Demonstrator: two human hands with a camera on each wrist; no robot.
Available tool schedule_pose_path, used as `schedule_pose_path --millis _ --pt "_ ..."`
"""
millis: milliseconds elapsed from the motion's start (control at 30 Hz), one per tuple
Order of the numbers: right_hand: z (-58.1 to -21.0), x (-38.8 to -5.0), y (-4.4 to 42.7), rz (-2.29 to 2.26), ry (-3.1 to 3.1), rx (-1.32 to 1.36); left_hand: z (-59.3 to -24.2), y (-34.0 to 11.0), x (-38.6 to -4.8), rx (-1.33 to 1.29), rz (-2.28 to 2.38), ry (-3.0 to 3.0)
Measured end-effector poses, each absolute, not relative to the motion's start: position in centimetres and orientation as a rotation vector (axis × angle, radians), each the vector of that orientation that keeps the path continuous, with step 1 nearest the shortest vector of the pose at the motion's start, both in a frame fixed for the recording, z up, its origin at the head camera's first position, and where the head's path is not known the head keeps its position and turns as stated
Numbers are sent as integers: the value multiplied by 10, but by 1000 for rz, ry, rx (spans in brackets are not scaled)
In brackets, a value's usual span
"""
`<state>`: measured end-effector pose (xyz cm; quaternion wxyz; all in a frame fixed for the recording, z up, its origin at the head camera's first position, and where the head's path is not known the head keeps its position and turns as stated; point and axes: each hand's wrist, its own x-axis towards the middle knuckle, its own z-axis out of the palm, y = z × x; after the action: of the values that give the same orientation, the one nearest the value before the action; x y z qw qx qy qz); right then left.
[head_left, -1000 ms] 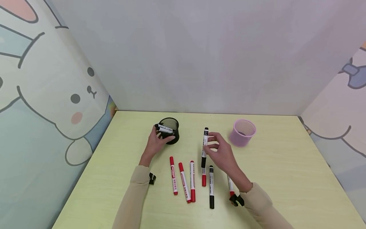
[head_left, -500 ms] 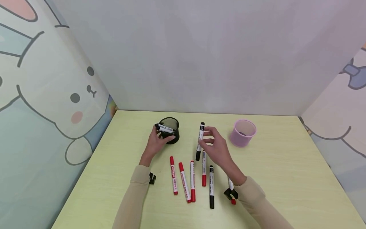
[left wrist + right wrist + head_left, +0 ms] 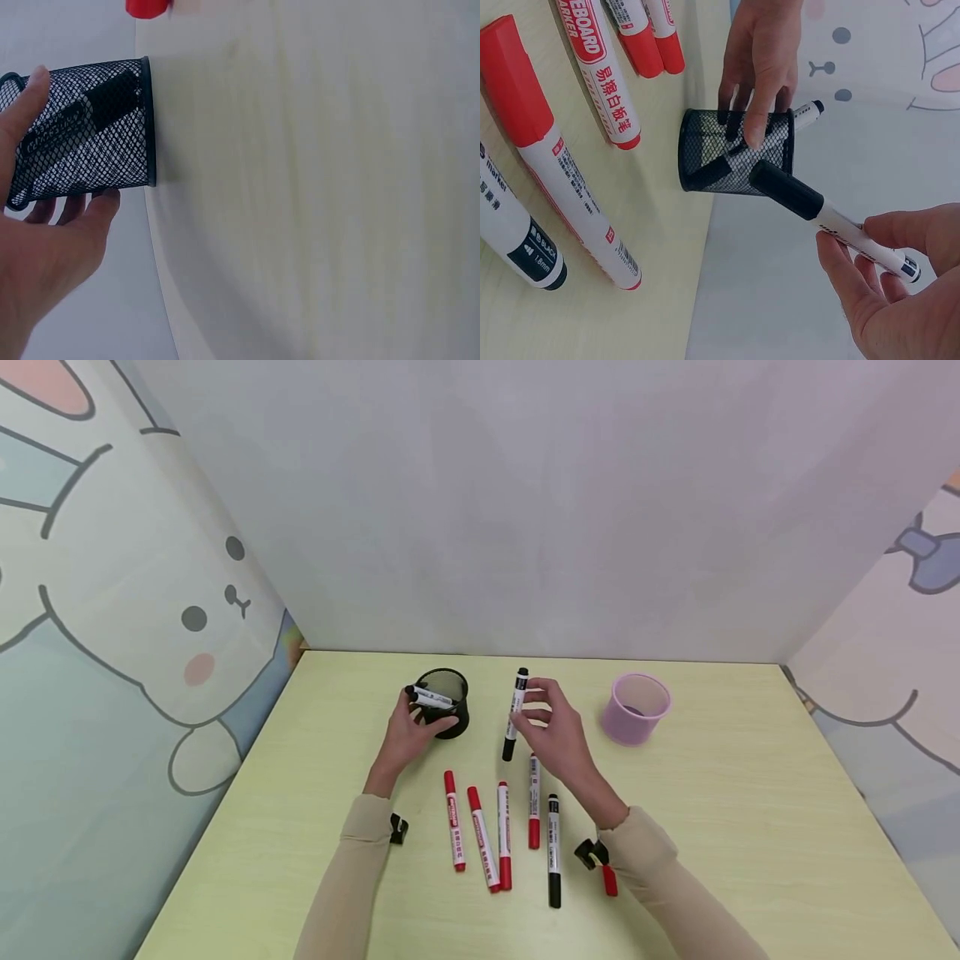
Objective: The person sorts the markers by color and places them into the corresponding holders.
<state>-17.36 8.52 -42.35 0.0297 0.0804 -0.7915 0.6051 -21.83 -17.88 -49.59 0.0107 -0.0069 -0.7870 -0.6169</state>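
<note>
Marker (image 3: 517,698) with black ends, pinched mid-barrel between the right hand's (image 3: 558,737) thumb and fingers, is held up just right of the black mesh cup (image 3: 461,709), above the counter (image 3: 735,793); it should feel light, stiff and hard to break, though its smooth barrel could roll in a loose pinch, so the middle seems the place to hold. The left hand (image 3: 407,737) grips the cup, another marker (image 3: 432,697) leaning inside, and that wire wall looks light and tippable, best steadied by fingers spread round its sides.
</note>
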Motion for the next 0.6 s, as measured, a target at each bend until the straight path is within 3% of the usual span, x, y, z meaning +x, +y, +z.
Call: schedule_pose_path --millis 600 --pt "-426 -193 63 1906 -2286 406 -501 -180 -221 -25 -1884 -2460"
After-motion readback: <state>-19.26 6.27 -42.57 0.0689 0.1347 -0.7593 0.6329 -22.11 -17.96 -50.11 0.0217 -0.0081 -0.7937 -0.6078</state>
